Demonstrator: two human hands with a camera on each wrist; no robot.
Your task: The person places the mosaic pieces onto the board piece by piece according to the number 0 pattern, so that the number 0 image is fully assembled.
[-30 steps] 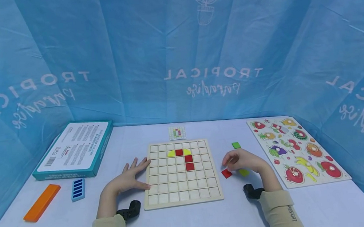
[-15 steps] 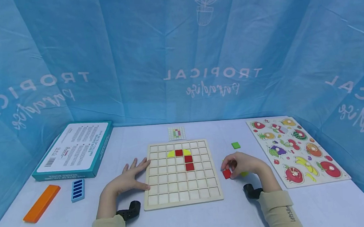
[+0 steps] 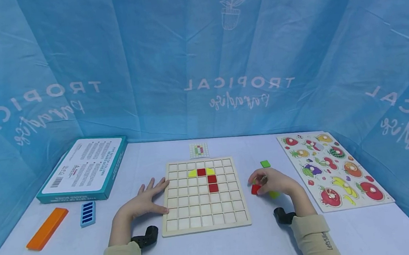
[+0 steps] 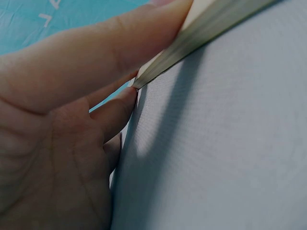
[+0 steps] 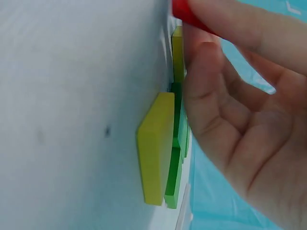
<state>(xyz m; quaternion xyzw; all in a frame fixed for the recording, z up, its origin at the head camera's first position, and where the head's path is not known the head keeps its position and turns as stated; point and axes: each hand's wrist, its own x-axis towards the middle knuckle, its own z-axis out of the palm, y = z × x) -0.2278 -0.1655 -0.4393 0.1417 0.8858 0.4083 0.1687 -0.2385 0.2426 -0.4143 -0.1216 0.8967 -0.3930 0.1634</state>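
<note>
The blue backdrop (image 3: 197, 54) behind the hands reads "TROPICAL paradise" in white, repeated to either side, and both sleeve cuffs carry small writing too fine to read. The box (image 3: 82, 168) far to the left of the left hand has printed text that cannot be made out. The left hand (image 3: 146, 201) lies flat with straight, spread fingers, its fingertips pressed against the left edge of the wooden grid board (image 3: 206, 217); the wrist view shows the thumb against that edge. The right hand (image 3: 274, 181), just right of the board, pinches a red tile (image 3: 256, 189) between thumb and fingers, lifted slightly off the worktop (image 3: 216, 249). Under its palm lie a yellow-green tile (image 5: 156, 146) and green tiles (image 5: 173, 177) touching one another. 1 more green tile (image 3: 265, 163) sits just beyond the right hand. 3 red tiles and 2 yellow pieces fill cells near the board's far edge. A fruit puzzle (image 3: 332, 168) lies right of the right hand; bare worktop lies between the 2 forearms and the near edge.
</note>
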